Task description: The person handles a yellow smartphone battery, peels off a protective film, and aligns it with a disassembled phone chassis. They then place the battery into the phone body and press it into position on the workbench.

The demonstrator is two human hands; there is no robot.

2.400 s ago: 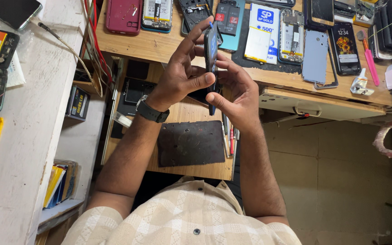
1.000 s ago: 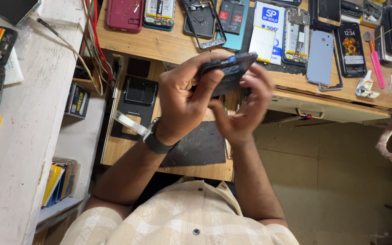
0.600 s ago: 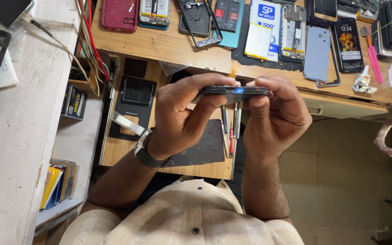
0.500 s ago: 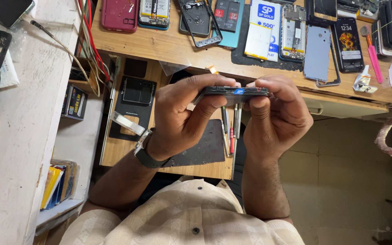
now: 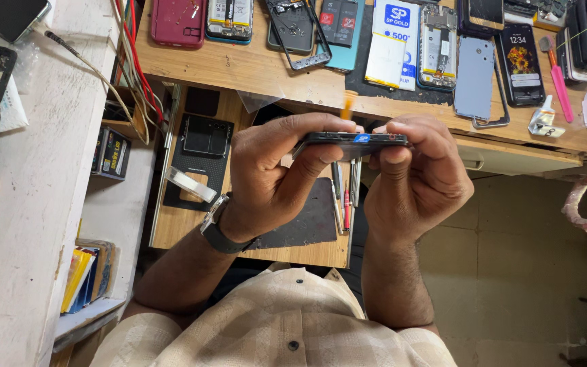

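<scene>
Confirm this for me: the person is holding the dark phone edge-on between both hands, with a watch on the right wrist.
Not quite. The head view shows the watch on the left wrist, not the right. The rest stands: the dark phone is held edge-on, gripped between the left hand and the right hand.

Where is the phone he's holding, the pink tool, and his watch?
phone (image 5: 351, 138), head view, on its dark side edge.
pink tool (image 5: 561, 92), head view, on the middle of its handle.
watch (image 5: 217, 224), head view, on the dark strap at the wrist.
</scene>
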